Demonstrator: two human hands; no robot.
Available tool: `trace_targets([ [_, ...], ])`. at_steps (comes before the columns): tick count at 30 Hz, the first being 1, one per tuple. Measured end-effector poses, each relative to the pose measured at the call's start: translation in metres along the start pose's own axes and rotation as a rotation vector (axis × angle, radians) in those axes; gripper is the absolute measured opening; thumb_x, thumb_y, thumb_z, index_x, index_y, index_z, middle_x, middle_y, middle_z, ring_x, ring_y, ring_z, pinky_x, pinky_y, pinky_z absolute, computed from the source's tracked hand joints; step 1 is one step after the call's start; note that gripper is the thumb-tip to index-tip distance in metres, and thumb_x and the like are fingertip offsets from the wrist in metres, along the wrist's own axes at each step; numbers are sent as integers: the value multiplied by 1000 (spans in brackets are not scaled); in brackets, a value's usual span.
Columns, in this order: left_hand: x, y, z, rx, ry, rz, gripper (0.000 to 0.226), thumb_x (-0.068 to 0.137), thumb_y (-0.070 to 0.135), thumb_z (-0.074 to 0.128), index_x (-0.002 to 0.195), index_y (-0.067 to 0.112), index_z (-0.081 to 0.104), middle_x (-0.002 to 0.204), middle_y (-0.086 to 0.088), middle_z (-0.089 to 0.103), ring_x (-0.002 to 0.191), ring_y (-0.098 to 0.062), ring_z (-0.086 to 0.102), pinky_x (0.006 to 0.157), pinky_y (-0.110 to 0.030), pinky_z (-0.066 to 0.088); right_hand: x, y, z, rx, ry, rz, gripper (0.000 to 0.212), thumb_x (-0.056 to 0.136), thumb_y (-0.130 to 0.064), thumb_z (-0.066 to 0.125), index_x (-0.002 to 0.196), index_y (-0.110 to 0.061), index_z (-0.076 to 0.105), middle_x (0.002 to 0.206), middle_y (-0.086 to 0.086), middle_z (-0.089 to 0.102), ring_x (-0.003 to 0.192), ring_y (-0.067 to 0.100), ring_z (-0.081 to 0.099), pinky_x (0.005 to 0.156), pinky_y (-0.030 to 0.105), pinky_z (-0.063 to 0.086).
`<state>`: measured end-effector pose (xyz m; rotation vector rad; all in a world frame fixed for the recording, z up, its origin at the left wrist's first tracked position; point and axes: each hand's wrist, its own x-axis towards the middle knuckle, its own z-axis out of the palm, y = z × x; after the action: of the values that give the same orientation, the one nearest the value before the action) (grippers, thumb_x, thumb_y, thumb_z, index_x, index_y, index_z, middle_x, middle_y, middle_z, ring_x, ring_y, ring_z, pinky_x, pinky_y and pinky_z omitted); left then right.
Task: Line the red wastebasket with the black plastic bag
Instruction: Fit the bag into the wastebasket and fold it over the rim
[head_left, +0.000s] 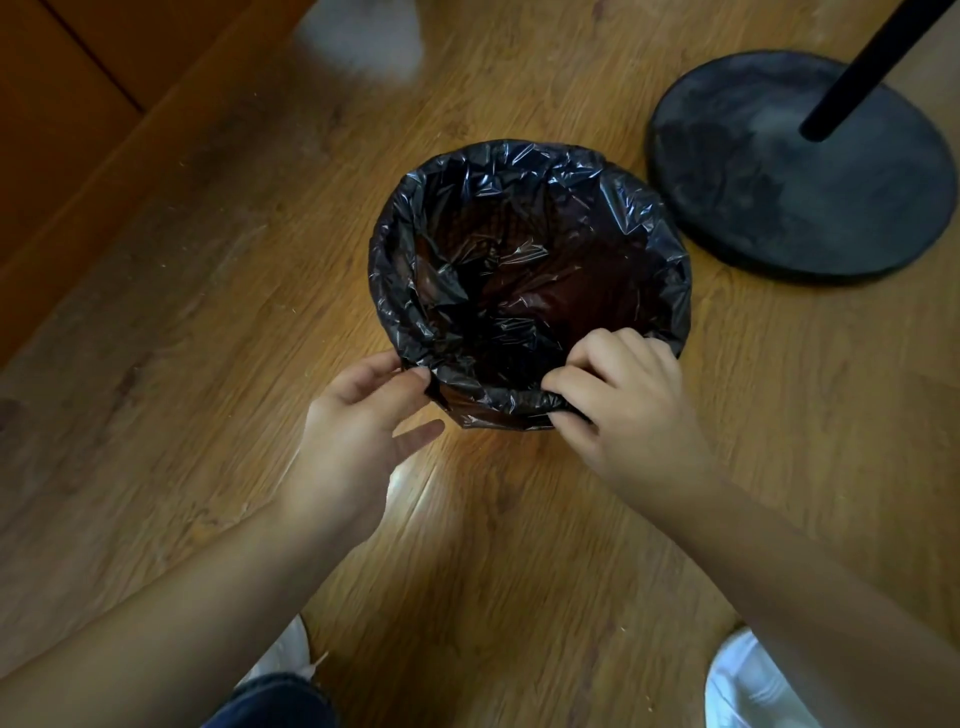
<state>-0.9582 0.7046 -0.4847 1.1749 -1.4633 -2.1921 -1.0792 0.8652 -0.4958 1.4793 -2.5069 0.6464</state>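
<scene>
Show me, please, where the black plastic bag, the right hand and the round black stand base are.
black plastic bag (519, 171): head view, far folded-over rim.
right hand (631, 400): head view, back of the hand.
round black stand base (779, 197): head view, bare top surface.

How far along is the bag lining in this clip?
Mostly done: the black plastic bag is opened inside the wastebasket and folded over the rim all around. In hand: the right hand pinches the near fold, and the left hand touches the bag's edge at the near-left rim. Left: smoothing that near edge and letting go. Little red shows; the bag covers nearly everything.
</scene>
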Motion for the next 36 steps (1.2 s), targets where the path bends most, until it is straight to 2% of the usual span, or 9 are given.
trace_targets([
  [3, 1, 3, 2, -118, -37, -57, 22, 69, 21, 70, 90, 19, 66, 91, 1, 74, 81, -14, 70, 61, -29, 57, 2, -5, 2, -17, 5, -22, 8, 72, -2, 64, 76, -8, 66, 73, 7, 58, 67, 24, 53, 64, 33, 36],
  [7, 5, 4, 10, -134, 21, -51, 23, 80, 3, 62, 97, 14, 53, 78, 1, 74, 70, -13, 70, 59, -27, 57, 4, -11, 6, -7, 0, -39, 9, 71, -2, 66, 77, -8, 67, 73, 7, 59, 67, 23, 53, 64, 33, 38],
  [12, 8, 5, 13, -181, -7, -36, 17, 85, -3, 54, 91, 12, 51, 81, -8, 62, 63, -11, 68, 52, -22, 54, -7, -3, 0, 47, -12, -40, 34, 78, -33, 62, 103, -10, 61, 91, 8, 62, 89, 19, 52, 90, 31, 30],
  [15, 10, 3, 12, -181, -13, -35, 16, 87, -4, 50, 95, 11, 50, 81, -6, 64, 61, -10, 67, 51, -22, 53, -13, 7, -4, 65, 44, -33, 30, 80, -30, 62, 103, -12, 58, 93, 10, 62, 94, 18, 50, 100, 37, 28],
  [20, 12, 4, 10, -172, -6, -39, 15, 88, 2, 52, 97, 13, 49, 83, -3, 65, 63, -8, 65, 63, -30, 57, -7, 11, -5, 61, 50, -39, 13, 80, -19, 63, 88, -9, 67, 84, 8, 62, 81, 22, 57, 84, 29, 32],
  [24, 2, 0, 9, 65, 200, -69, 41, 79, 30, 66, 113, 16, 46, 100, 0, 65, 90, -12, 61, 79, -36, 47, 0, 3, -2, 74, 23, -47, 12, 79, -19, 64, 87, -9, 66, 83, 7, 62, 79, 22, 57, 79, 28, 33],
  [28, -13, -10, 10, 211, 362, -85, 53, 72, 41, 70, 112, 16, 47, 93, 2, 57, 85, -9, 53, 84, -35, 43, 3, -3, 0, 90, 18, -32, 13, 80, -19, 63, 86, -9, 67, 82, 7, 62, 78, 23, 58, 77, 29, 34],
  [32, -23, -5, 15, 372, 385, 202, 27, 74, 27, 71, 87, 27, 48, 75, 7, 49, 68, -7, 49, 61, -19, 40, 4, -8, 3, 99, 15, -13, 12, 78, -18, 67, 87, -10, 67, 83, 6, 62, 78, 22, 57, 77, 28, 32],
  [36, -25, 7, 21, 845, 143, 662, 16, 77, 26, 66, 89, 29, 57, 86, 13, 55, 80, 3, 52, 71, -10, 42, 7, -13, 6, 112, 27, -7, 13, 78, -19, 67, 87, -10, 67, 83, 5, 62, 78, 21, 57, 77, 26, 31],
])
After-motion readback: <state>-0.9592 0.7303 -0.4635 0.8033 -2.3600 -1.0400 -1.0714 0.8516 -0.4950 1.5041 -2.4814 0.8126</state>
